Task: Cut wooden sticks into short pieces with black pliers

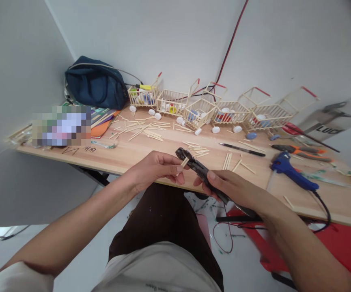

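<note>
My left hand (157,168) pinches a short wooden stick (185,162) and holds its end in the jaws of black cutting pliers (193,162). My right hand (233,186) is wrapped round the pliers' handles. Both hands hover just in front of the near edge of the wooden table (138,152). Loose cut sticks (198,149) lie on the table right behind the pliers.
Several small stick carts (199,111) with bottle-cap wheels stand in a row at the back. A blue glue gun (291,170), orange-handled pliers (300,151) and a black pen (242,149) lie on the right. A dark blue bag (96,85) sits at the back left.
</note>
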The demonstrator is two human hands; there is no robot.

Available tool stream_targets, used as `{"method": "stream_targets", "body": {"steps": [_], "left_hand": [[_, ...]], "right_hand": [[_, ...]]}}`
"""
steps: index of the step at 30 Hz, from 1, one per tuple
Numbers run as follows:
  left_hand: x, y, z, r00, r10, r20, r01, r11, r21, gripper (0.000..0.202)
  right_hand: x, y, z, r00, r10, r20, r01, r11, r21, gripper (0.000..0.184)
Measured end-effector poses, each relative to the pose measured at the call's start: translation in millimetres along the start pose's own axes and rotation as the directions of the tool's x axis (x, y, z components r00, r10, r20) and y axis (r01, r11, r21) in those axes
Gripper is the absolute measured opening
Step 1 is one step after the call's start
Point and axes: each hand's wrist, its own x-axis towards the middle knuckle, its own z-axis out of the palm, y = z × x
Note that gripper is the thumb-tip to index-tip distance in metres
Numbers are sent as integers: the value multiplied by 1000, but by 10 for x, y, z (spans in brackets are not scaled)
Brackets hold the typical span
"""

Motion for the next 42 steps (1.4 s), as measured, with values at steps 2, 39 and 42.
{"method": "stream_targets", "body": {"steps": [2, 39, 42], "left_hand": [[3, -4, 0, 1000, -7, 1, 7, 1000, -5, 24], [-154, -84, -4, 998, -1, -60, -1, 1000, -30, 21], [-175, -76, 6, 992, 44, -116, -45, 999, -1, 18]], "right_hand": [[-5, 2, 12, 1000, 3, -5, -3, 1000, 17, 65], [-7, -93, 303, 963, -96, -250, -30, 889, -456, 52], [18, -102, 321, 947, -121, -296, -65, 834, -548, 45]]}}
